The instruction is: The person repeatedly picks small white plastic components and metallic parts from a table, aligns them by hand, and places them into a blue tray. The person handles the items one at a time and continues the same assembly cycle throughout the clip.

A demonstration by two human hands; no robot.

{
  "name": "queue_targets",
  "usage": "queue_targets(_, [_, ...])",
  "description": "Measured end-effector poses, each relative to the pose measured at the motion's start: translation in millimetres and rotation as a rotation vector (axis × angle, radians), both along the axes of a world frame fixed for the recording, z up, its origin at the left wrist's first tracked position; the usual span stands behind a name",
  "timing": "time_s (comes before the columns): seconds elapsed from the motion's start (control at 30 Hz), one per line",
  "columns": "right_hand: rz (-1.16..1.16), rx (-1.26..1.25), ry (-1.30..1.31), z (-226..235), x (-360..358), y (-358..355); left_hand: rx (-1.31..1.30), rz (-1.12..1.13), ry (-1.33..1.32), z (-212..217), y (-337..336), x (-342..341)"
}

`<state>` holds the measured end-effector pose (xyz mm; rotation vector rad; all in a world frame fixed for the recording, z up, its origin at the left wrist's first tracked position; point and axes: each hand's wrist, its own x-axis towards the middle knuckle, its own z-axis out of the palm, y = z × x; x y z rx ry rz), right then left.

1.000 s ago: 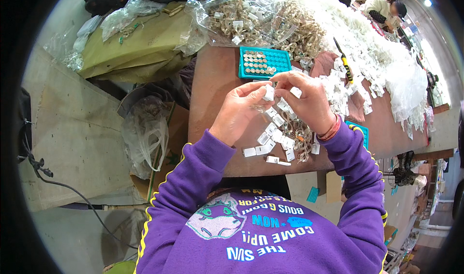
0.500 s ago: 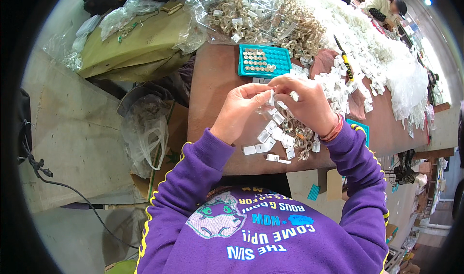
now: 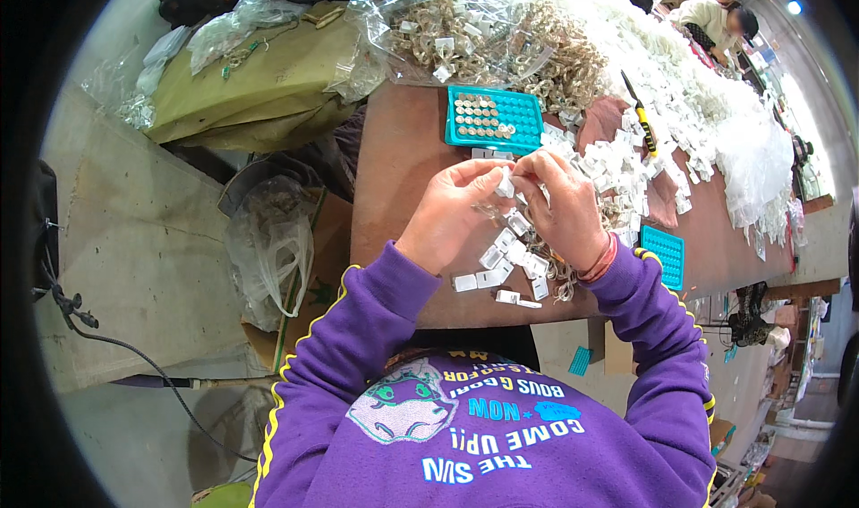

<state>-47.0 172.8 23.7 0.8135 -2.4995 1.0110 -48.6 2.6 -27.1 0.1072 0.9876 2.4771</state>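
Observation:
My left hand [image 3: 450,211] and my right hand [image 3: 565,211] meet over the near part of the brown table. Between their fingertips is a small white plastic case [image 3: 506,184], pinched from both sides. A thin pale wire [image 3: 486,209] hangs below my left fingers. Just beyond my hands sits a turquoise tray [image 3: 528,114] with round pockets; silvery button-shaped discs [image 3: 474,114] fill its left part. Several loose white cases [image 3: 508,248] lie under and in front of my hands, beside a small heap of coiled wires [image 3: 562,275] partly hidden by my right hand.
A second turquoise tray [image 3: 663,256] lies right of my right wrist. A pointed tool with a yellow-black handle [image 3: 645,130] rests on a pile of white pieces [image 3: 617,163]. Clear bags with wire bundles [image 3: 447,38] cover the far side. Another person [image 3: 711,17] sits far right.
Both hands have shifted slightly downward, still pinching the white case. My right arm has drawn in a little, so more of the second turquoise tray shows.

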Motion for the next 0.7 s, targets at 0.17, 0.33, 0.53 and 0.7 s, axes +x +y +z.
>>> queue_targets(0.17, [-0.047, -0.263, -0.325, -2, 2, 2, 0.038, 0.020, 0.005, -1, 0, -1])
queue_targets(0.33, [0.040, -0.009, 0.034, -1, 1, 5, 0.061, 0.004, -0.018, -2, 2, 2])
queue_targets(0.53, [0.020, 0.049, 0.109, 3, 6, 0, 0.059, 0.027, 0.034, -12, 5, 0])
queue_targets(0.7, [-0.056, -0.216, 0.122, 26, 12, 23, -0.640, 0.574, 1.024, 31, 18, 29])
